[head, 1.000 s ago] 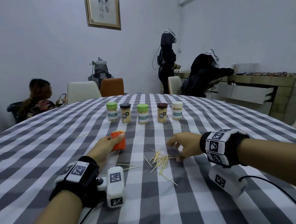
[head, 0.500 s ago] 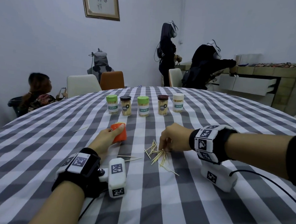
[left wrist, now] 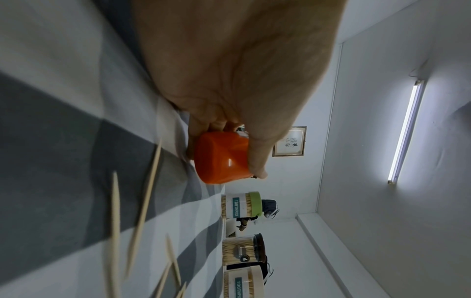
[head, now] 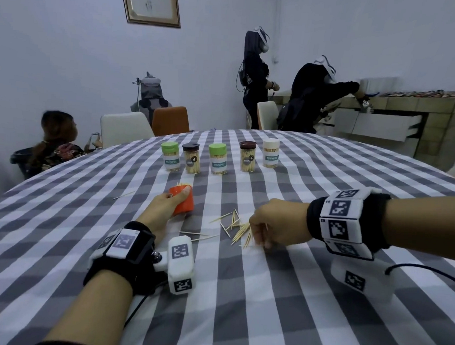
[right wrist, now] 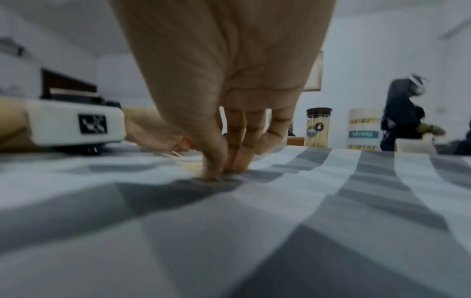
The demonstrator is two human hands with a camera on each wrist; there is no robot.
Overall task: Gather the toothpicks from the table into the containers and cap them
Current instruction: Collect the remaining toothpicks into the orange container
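An orange open container (head: 183, 201) stands on the checked tablecloth with toothpick tips showing above its rim. My left hand (head: 165, 206) grips its side; in the left wrist view the thumb and fingers wrap the orange container (left wrist: 221, 159). To its right, loose toothpicks (head: 237, 227) lie scattered in a small heap. My right hand (head: 271, 225) is curled down over the heap's right end and pinches some of the sticks against the cloth. In the right wrist view its fingertips (right wrist: 211, 173) press the cloth beside the blurred toothpicks (right wrist: 188, 164).
Several capped toothpick containers stand in a row farther back, among them a green-capped one (head: 218, 158) and a white one (head: 270, 152). A stray toothpick (head: 123, 194) lies left of the orange container. Chairs and people are beyond the table's far edge (head: 250, 131).
My right hand has slid from the heap's far side toward me, and its fingers have curled down onto the toothpicks. The left hand still holds the orange container in place.
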